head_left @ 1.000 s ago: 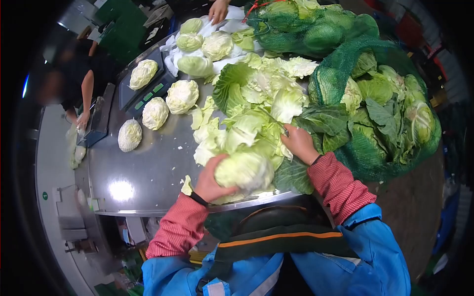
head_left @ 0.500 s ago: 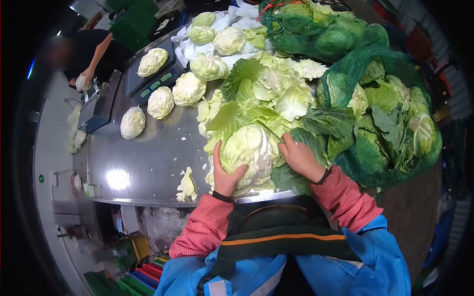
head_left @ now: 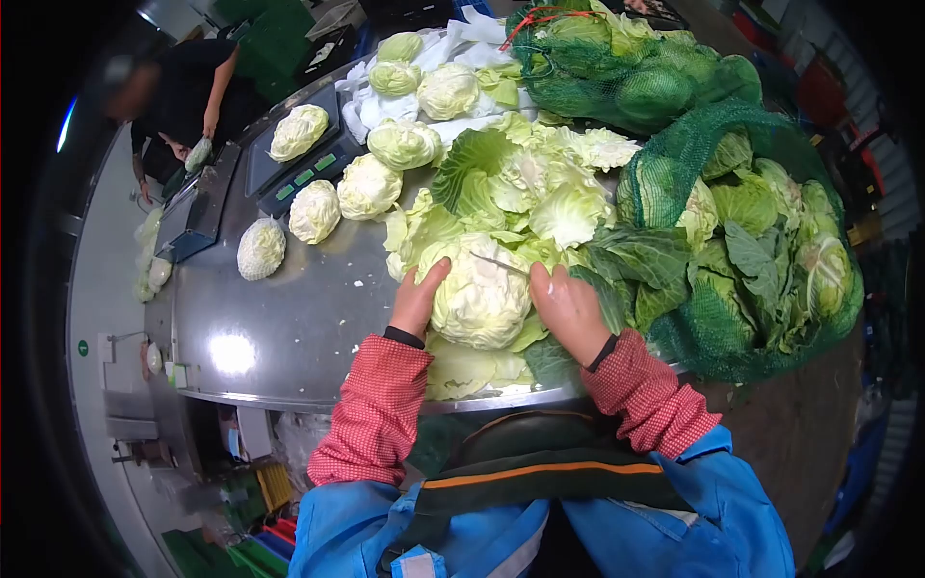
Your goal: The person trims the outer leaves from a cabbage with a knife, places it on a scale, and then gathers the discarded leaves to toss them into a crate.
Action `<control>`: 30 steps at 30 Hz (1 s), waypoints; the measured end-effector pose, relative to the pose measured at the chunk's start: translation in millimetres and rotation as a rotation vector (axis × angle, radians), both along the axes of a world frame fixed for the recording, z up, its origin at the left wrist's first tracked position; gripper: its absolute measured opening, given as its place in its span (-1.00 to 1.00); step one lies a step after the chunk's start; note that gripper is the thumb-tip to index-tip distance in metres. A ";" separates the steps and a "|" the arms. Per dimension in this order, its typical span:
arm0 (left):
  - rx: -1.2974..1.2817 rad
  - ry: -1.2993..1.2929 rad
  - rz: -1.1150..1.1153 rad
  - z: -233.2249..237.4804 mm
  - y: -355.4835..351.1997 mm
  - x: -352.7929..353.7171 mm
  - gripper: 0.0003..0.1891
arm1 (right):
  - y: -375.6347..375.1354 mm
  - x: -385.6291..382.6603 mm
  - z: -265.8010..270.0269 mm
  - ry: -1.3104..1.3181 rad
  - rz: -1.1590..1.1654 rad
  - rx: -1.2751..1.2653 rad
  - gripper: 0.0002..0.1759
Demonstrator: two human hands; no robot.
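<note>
A pale, trimmed cabbage (head_left: 477,303) rests on loose leaves near the table's front edge. My left hand (head_left: 416,297) grips its left side, with the thumb on the upper part and the other fingers partly hidden. In my right hand (head_left: 568,310) is a knife (head_left: 500,263), whose thin blade points left across the top of the cabbage. The handle is hidden in the closed fingers. Peeled outer leaves (head_left: 568,214) are heaped just behind the cabbage, and dark green leaves (head_left: 641,252) lie beside my right hand.
Green net sacks of cabbages (head_left: 708,328) stand at right and back right. Several trimmed cabbages (head_left: 314,212) sit at left, one in white foam netting (head_left: 261,249). A scale (head_left: 318,171) bears another cabbage. Across the table, a person (head_left: 188,91) holds a wrapped cabbage at a machine.
The cabbage has turned in my hands, and both hands have shifted slightly left. The knife blade now shows over its top. The person opposite has moved their hands, and both arms now show.
</note>
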State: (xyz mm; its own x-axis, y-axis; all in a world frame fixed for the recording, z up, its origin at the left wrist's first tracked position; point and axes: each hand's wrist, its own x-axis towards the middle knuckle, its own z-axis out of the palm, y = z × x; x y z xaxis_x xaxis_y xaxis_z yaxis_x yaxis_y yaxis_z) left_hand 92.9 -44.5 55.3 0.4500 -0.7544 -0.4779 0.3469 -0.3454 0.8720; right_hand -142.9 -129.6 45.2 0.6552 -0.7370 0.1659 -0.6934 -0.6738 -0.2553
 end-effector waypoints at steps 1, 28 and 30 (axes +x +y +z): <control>0.010 -0.011 0.018 3.0 -2.1 -0.5 -0.26 | -4.0 2.6 -4.4 -0.109 -0.026 0.137 -0.82; -0.031 -0.148 -0.106 -17.8 26.2 6.5 -0.14 | -43.2 49.5 8.3 -0.303 0.061 0.110 -0.67; -0.065 -0.262 -0.088 -24.8 37.7 0.7 -0.14 | -49.5 54.6 -3.3 -0.251 0.082 0.164 -0.66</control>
State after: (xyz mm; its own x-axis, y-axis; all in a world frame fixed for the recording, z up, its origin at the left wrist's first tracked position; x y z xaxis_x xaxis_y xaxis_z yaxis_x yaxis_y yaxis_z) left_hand 93.6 -6.8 30.6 0.4834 -0.8214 -0.3028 0.0778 -0.3042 0.9494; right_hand -88.3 -179.1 41.8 0.6669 -0.7140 0.2131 -0.5399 -0.6602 -0.5221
